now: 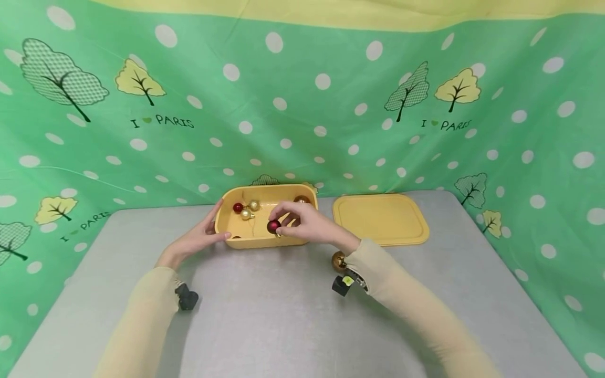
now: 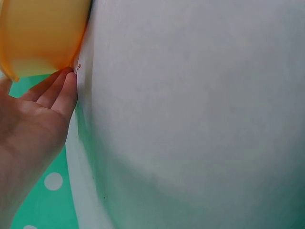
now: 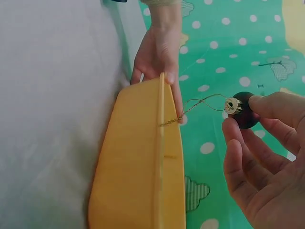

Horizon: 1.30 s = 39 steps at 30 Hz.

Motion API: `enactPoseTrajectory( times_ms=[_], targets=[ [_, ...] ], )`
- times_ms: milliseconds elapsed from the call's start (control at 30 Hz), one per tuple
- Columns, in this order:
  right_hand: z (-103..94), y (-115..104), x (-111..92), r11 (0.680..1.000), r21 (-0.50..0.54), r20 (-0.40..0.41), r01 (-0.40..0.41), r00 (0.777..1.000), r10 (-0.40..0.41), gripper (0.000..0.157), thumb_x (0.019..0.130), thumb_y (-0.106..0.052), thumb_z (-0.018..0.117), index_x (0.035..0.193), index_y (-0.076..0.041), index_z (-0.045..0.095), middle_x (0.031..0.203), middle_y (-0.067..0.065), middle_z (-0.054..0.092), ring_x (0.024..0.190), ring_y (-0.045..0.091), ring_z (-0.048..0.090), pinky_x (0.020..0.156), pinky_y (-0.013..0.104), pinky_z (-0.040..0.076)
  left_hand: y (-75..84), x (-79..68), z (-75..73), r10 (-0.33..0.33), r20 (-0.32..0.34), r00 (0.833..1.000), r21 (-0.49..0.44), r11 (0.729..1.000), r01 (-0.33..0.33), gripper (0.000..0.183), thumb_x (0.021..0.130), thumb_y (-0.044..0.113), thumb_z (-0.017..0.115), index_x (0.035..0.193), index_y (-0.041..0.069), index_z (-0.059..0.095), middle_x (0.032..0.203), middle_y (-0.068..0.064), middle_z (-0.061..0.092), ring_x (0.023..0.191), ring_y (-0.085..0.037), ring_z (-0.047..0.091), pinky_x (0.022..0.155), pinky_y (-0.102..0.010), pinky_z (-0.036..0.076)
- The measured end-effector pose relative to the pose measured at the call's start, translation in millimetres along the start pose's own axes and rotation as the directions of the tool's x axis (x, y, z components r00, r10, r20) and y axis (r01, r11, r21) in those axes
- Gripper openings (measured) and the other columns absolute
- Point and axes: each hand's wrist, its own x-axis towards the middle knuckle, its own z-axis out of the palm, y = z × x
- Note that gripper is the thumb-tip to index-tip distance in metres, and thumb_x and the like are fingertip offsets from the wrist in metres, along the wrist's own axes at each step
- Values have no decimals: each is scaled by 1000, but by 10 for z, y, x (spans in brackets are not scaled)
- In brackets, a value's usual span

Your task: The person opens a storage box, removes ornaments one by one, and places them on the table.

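Note:
Between the thumb and fingers of my right hand [image 1: 307, 221] a dark red Christmas bauble [image 1: 273, 226] is pinched, above the front part of a yellow box [image 1: 264, 243]. Its gold cap and cord [image 3: 204, 100] show in the right wrist view, the cord trailing to the box's rim. My left hand [image 1: 200, 237] grips the box's left end, thumb at the front rim and fingers along the outside. Inside the box lie a red bauble [image 1: 238, 208], two gold baubles [image 1: 254, 205] and a copper-coloured bauble [image 1: 301, 200], partly hidden behind my right hand.
A yellow lid [image 1: 381, 219] lies flat to the right of the box. One copper-coloured bauble [image 1: 338, 261] sits on the grey table [image 1: 255, 315] beside my right wrist. A green dotted cloth [image 1: 302, 115] hangs close behind the box.

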Motion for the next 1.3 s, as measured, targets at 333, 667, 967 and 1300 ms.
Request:
enactPoseTrajectory(
  times_ms=[333, 667, 967, 1300],
  targets=[
    [-152, 189, -375, 997, 46, -115, -64, 991, 69, 23, 88, -1, 66, 111, -4, 63, 107, 8, 63, 91, 22, 63, 78, 38, 54, -24, 25, -2, -9, -5, 1000, -5, 1000, 9, 101, 91, 16, 67, 153, 37, -11, 155, -31, 0, 137, -51, 20, 108, -64, 16],
    [-271, 444, -781, 982, 104, -219, -160, 959, 180, 26, 89, -2, 66, 115, 0, 62, 109, 13, 64, 95, 29, 63, 77, 34, 55, -42, 34, -30, -15, -13, 1000, 6, 1000, 15, 102, 91, 18, 68, 153, 35, -12, 152, -37, 8, 136, -52, 21, 108, -63, 15],
    [-392, 623, -1084, 966, 120, -289, -227, 923, 253, 26, 90, -5, 66, 116, 1, 61, 112, 18, 63, 96, 34, 61, 75, 35, 55, -47, 52, -18, -34, -12, 999, 1, 999, 34, 100, 92, 19, 66, 153, 38, -11, 155, -31, 2, 136, -50, 21, 108, -64, 15],
    [-473, 671, -1390, 972, 79, -366, -223, 900, 236, 24, 89, 1, 65, 113, 3, 61, 108, 19, 62, 97, 34, 60, 76, 29, 54, -44, 25, -5, -35, -9, 999, -1, 999, 35, 101, 92, 18, 66, 152, 39, -12, 155, -31, 0, 136, -51, 21, 107, -65, 17]
  ],
)
